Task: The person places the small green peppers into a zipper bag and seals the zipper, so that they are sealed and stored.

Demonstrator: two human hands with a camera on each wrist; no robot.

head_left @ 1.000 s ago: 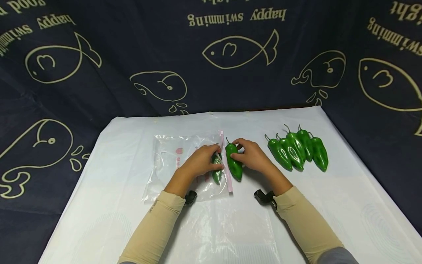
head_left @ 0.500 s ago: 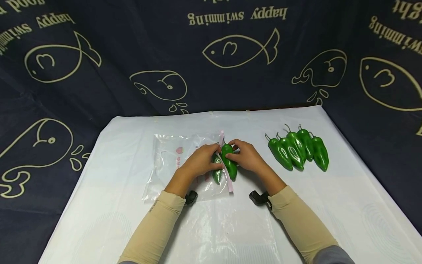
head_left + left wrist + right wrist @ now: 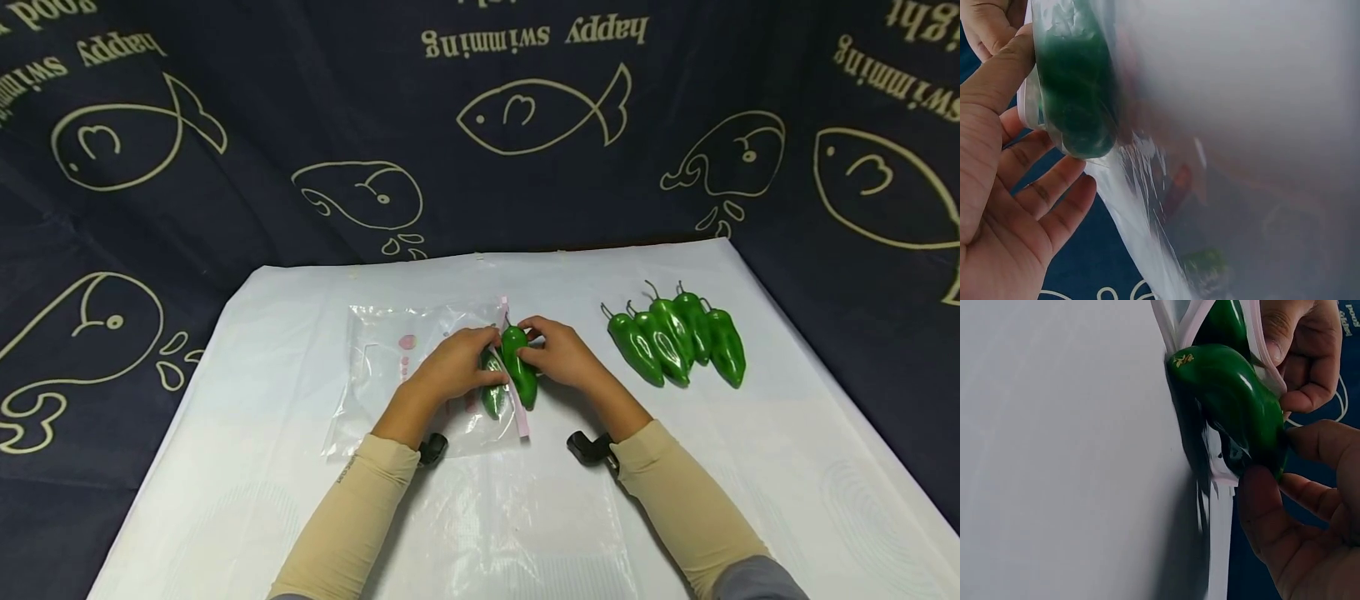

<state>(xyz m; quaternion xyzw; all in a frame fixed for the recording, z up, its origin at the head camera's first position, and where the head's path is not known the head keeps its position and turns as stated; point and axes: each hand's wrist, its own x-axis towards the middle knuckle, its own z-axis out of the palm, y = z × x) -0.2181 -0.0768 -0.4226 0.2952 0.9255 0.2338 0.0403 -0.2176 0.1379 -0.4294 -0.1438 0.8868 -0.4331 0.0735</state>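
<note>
A clear zip bag (image 3: 372, 392) lies flat on the white table, its pink-edged mouth (image 3: 522, 423) facing right. One green pepper (image 3: 492, 398) shows through the plastic just inside. My left hand (image 3: 450, 367) holds the bag's upper rim between thumb and fingers, and in the right wrist view the mouth gapes. My right hand (image 3: 562, 357) pinches another green pepper (image 3: 520, 375) by its side, right at that opening. In the right wrist view this pepper (image 3: 1235, 394) overlaps the pink rim, with the bagged pepper (image 3: 1222, 325) behind it.
Several green peppers (image 3: 675, 337) lie in a row at the right of the table (image 3: 787, 467), stems pointing away. A flat clear plastic sheet (image 3: 525, 525) lies in front of the bag. Dark cloth (image 3: 525, 208) with fish drawings hangs behind the table.
My right hand has moved left with its pepper, from beside the bag to its mouth, mostly in the first half second. The left hand stays at the rim.
</note>
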